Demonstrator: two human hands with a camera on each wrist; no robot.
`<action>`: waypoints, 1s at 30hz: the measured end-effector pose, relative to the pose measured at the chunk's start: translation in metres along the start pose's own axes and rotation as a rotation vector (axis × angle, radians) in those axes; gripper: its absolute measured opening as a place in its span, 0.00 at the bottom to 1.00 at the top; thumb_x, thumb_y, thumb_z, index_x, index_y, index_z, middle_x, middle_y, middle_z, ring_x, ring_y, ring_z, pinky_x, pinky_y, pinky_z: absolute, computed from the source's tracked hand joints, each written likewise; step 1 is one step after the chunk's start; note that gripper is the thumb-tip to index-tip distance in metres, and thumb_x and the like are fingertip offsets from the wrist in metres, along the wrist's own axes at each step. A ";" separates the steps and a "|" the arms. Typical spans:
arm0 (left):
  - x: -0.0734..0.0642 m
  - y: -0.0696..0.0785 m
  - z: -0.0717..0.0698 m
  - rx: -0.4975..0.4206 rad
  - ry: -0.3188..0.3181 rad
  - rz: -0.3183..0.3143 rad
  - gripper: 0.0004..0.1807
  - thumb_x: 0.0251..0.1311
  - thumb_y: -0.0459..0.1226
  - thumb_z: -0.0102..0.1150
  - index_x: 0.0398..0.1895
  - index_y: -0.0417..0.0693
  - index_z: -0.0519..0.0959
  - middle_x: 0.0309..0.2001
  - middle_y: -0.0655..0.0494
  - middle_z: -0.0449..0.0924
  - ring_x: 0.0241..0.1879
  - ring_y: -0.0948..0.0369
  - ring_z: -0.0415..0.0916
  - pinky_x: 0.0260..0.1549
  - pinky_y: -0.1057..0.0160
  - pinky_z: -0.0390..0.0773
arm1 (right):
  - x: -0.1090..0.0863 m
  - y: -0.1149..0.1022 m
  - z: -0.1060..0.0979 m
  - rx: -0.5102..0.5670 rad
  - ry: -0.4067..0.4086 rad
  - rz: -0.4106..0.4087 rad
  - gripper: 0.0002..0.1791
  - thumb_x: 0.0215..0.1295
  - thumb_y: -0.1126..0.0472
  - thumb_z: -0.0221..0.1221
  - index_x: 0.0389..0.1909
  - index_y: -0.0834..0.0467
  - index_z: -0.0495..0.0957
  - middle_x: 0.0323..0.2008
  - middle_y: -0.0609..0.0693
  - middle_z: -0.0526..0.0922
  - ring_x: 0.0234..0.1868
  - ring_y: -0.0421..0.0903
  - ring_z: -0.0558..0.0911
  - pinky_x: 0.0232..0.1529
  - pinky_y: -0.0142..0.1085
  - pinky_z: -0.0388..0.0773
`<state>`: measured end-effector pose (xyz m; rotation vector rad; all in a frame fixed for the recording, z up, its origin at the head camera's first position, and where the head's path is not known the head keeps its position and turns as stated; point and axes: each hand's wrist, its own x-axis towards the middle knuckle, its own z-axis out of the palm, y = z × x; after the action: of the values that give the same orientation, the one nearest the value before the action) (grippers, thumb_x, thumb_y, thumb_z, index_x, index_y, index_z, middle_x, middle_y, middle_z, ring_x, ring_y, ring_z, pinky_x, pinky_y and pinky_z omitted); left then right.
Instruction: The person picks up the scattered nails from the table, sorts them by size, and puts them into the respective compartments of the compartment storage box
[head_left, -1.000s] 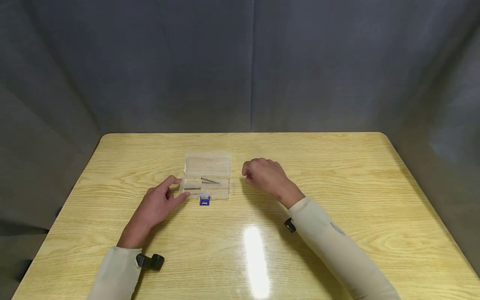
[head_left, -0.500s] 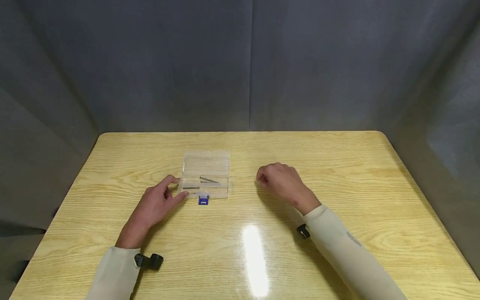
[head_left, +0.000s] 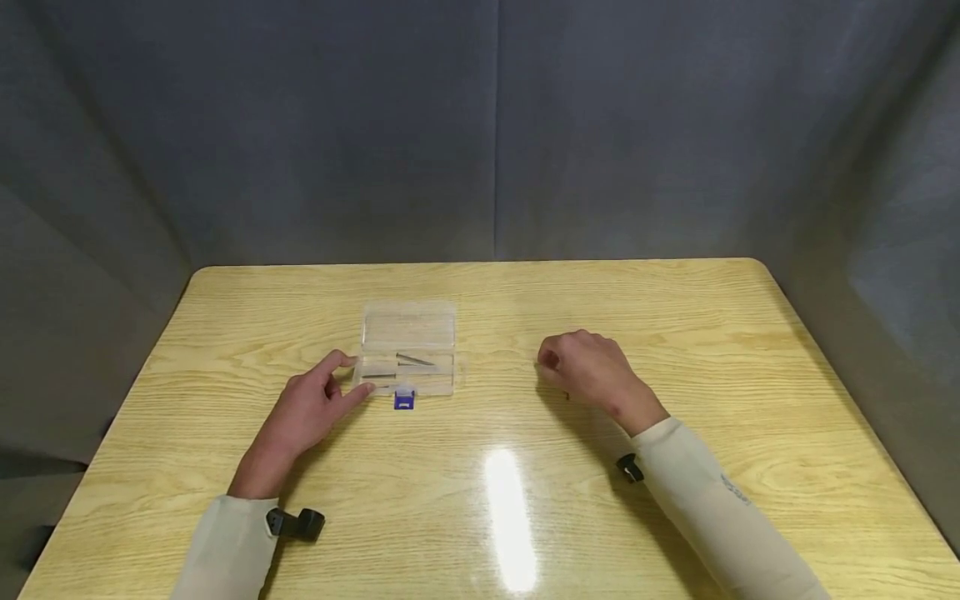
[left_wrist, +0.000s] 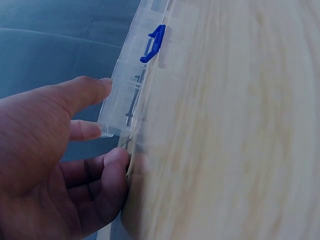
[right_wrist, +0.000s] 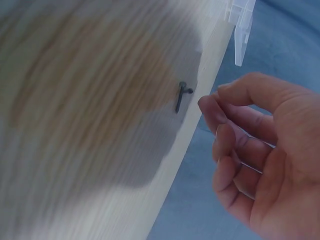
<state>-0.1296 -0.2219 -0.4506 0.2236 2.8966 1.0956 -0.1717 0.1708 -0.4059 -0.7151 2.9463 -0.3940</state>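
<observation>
A clear plastic box (head_left: 427, 382) lies on the table with its lid (head_left: 409, 323) folded back and its blue latch (head_left: 403, 401) hanging at the front. Several nails (head_left: 415, 360) lie in its compartments. My left hand (head_left: 311, 412) grips the box's left end between thumb and fingers. To the right of the box, my right hand (head_left: 592, 367) hovers over the table with loosely curled fingers, the thumb near the index fingertip and nothing visible between them. In the right wrist view, dark nails (right_wrist: 180, 97) lie on the table just beyond those fingertips.
The wooden table (head_left: 420, 500) has rounded far corners. Behind it and along its sides hang dark grey curtains (head_left: 337, 133). A bright light reflection falls on the front middle of the tabletop.
My right hand has moved to the right and slightly nearer, away from the box. A nail tip now shows beneath it. The left hand keeps its hold on the box.
</observation>
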 end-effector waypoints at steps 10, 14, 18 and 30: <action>0.000 0.001 -0.002 0.007 0.002 0.005 0.23 0.70 0.46 0.66 0.61 0.43 0.75 0.22 0.55 0.69 0.20 0.59 0.63 0.22 0.59 0.65 | -0.008 0.007 0.000 -0.027 -0.035 0.055 0.02 0.66 0.58 0.68 0.36 0.51 0.88 0.32 0.41 0.85 0.29 0.40 0.79 0.30 0.44 0.77; -0.001 0.001 0.000 0.006 0.004 0.004 0.23 0.70 0.46 0.67 0.60 0.44 0.75 0.22 0.55 0.69 0.20 0.59 0.63 0.22 0.59 0.64 | -0.012 0.008 -0.001 -0.026 -0.041 0.067 0.02 0.66 0.58 0.69 0.36 0.51 0.89 0.33 0.42 0.86 0.29 0.40 0.80 0.30 0.44 0.78; -0.001 0.001 0.001 0.008 0.005 0.002 0.23 0.70 0.46 0.67 0.60 0.44 0.75 0.22 0.55 0.69 0.20 0.59 0.63 0.22 0.59 0.64 | -0.014 0.009 0.000 -0.030 -0.037 0.059 0.02 0.65 0.60 0.69 0.32 0.50 0.88 0.30 0.41 0.85 0.27 0.40 0.78 0.27 0.43 0.76; 0.000 0.000 0.002 0.009 0.010 0.018 0.22 0.70 0.45 0.67 0.59 0.44 0.75 0.22 0.55 0.69 0.19 0.59 0.62 0.21 0.59 0.64 | -0.013 0.007 0.004 -0.039 -0.022 0.060 0.13 0.60 0.67 0.66 0.20 0.46 0.81 0.19 0.40 0.73 0.21 0.41 0.66 0.21 0.39 0.64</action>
<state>-0.1293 -0.2211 -0.4520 0.2451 2.9146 1.0904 -0.1622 0.1817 -0.4115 -0.6286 2.9543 -0.3226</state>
